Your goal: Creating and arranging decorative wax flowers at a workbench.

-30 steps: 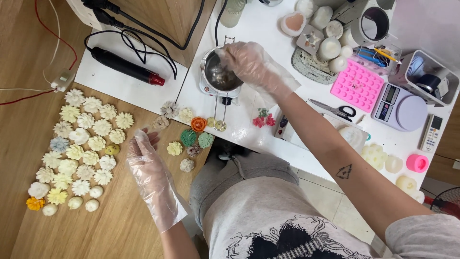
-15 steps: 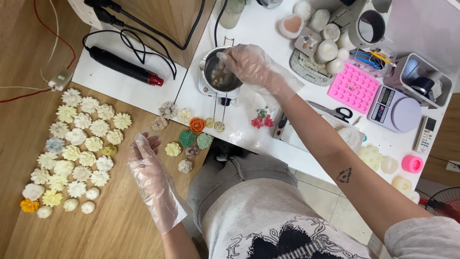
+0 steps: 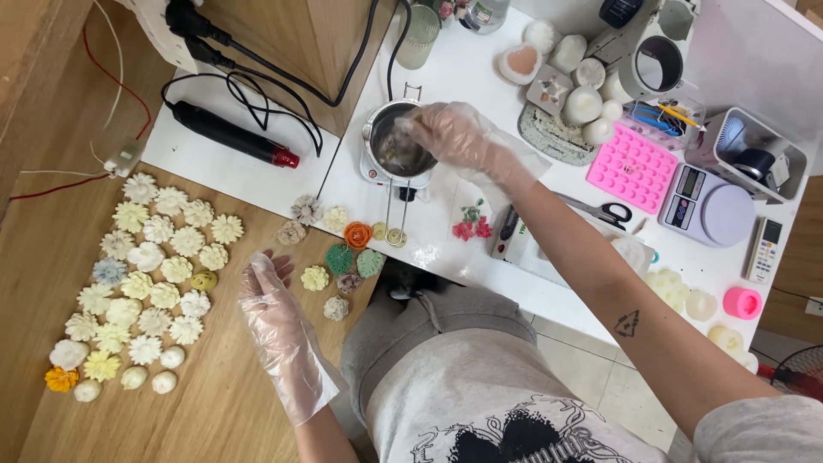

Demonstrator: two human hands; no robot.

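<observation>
Right hand sits over the little metal pot, fingers bunched, maybe pinching something. Left hand lies spread, well away from it.

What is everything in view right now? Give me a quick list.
flower shapes: dozens, mostly cream, wooden floor at left
coloured pieces: several, orange and green, table edge
metal pot: one, silver, on small heater
heat gun: one, black and red, white board
pink mould: one, table right
scale: one, white, beside mould
scissors: one, black handles
left hand: clear glove, above floor
right hand: clear glove, fingers at pot
</observation>
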